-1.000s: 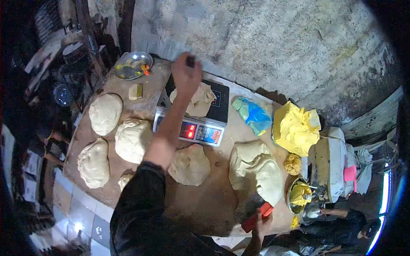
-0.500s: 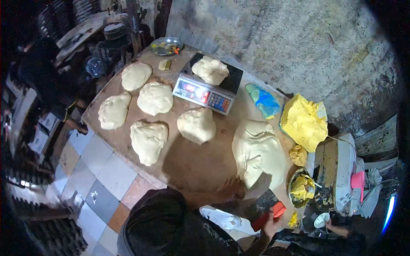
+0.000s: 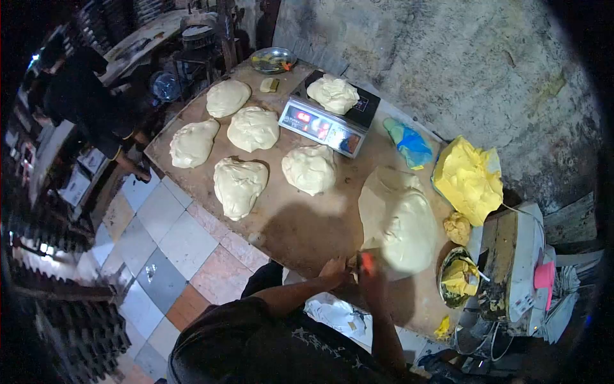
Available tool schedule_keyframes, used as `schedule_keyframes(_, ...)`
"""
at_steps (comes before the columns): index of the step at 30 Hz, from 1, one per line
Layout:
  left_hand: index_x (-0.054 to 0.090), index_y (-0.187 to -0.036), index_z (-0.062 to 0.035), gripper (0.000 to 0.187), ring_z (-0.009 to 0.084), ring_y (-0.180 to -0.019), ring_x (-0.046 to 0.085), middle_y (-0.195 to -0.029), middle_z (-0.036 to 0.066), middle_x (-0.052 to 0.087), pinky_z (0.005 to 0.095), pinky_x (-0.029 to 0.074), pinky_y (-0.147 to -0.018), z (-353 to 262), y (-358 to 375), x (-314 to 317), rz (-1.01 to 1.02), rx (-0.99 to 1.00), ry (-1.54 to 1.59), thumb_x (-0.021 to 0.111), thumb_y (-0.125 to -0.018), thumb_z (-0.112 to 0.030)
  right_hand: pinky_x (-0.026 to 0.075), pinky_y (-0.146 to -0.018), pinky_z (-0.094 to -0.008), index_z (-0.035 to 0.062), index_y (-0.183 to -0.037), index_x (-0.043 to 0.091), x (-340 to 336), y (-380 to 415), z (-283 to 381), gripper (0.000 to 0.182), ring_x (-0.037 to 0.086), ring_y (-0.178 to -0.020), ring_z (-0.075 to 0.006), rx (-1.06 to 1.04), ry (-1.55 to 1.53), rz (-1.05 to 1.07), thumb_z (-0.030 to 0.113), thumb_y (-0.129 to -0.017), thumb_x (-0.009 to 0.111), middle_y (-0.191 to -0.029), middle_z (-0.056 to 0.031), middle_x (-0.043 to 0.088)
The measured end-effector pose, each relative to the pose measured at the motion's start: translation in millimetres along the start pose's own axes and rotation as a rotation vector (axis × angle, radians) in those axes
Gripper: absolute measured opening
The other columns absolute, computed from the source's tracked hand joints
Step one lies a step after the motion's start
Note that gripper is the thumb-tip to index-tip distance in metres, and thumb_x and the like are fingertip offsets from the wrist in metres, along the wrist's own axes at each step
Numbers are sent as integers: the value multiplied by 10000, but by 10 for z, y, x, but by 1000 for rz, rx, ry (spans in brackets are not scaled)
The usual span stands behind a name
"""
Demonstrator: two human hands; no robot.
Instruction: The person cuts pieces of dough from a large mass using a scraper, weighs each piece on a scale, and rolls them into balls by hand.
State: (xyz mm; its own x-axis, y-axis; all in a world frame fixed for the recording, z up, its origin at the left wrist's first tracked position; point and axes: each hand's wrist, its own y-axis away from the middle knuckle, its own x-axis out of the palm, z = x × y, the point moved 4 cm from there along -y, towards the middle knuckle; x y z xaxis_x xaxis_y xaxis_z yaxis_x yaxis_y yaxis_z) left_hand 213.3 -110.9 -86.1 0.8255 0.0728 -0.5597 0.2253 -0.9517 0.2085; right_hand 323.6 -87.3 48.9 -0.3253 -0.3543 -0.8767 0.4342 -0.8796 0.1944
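My left hand [image 3: 335, 271] rests at the table's near edge, fingers bent; whether it holds anything is unclear. Close beside it, my right hand [image 3: 371, 276] is closed on the red handle of a scraper [image 3: 366, 264], blurred by motion; its blade is hardly visible. Both hands are at the lower left edge of a large dough mass [image 3: 409, 230]. Farther left, separate dough lumps lie on the table, one of them [image 3: 309, 169] nearest the hands. Another lump [image 3: 334, 94] sits on a digital scale [image 3: 325, 130] with a lit display.
Yellow fat [image 3: 470, 180] and a bowl [image 3: 459, 278] with yellow stuff stand at the right. A blue bag [image 3: 412, 148] lies behind the dough. A metal plate [image 3: 273, 61] is at the far corner. Another person [image 3: 80, 96] stands at the left.
My right hand has moved left and up with the scraper, from the near right edge to beside my left hand. The view has shifted. The other person is now more upright.
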Motion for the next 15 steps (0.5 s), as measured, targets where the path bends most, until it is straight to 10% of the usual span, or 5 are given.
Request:
schedule_keyframes(6, 512, -1050, -14, 314, 244, -733, 601, -914, 153, 603, 345, 467, -609, -223, -234, -490, 289, -179, 422, 557, -786, -178, 409, -697, -488, -4, -961, 499, 252, -1006, 162, 217, 503, -825, -457, -108, -61, -288, 126, -787, 501, -859, -258, 535)
schedule_keyframes(8, 563, -1006, 0, 265, 227, -841, 576, -969, 156, 602, 359, 452, -723, -20, -615, -302, 126, 157, 949, 540, -834, -200, 412, -695, -479, -6, -964, 500, 134, -1294, 270, 220, 510, -815, -450, -43, -79, -288, 123, -786, 502, -854, -250, 538)
schedule_keyframes(12, 492, -1110, -4, 338, 162, -680, 533, -948, 71, 583, 289, 432, -553, 207, -899, -312, 258, -208, 1042, 573, -805, -124, 423, -709, -444, -6, -986, 495, -332, -1495, 899, 245, 550, -794, -384, 182, -438, -278, 122, -780, 528, -858, -219, 560)
schedule_keyframes(14, 469, -1148, 18, 342, 175, -736, 524, -956, 101, 557, 274, 430, -605, 168, -1180, -909, -10, -137, 702, 534, -844, -124, 426, -687, -373, -5, -985, 480, -172, -1615, 395, 221, 519, -760, -274, 154, -530, -448, 143, -825, 519, -860, -148, 546)
schedule_keyframes(15, 424, -1188, 14, 362, 177, -791, 515, -991, 104, 537, 280, 429, -656, 487, -1641, -852, -450, 126, 248, 500, -863, -127, 429, -665, -302, -3, -983, 466, -185, -1641, 134, 208, 489, -726, -164, 100, -631, -613, 165, -870, 511, -862, -78, 533)
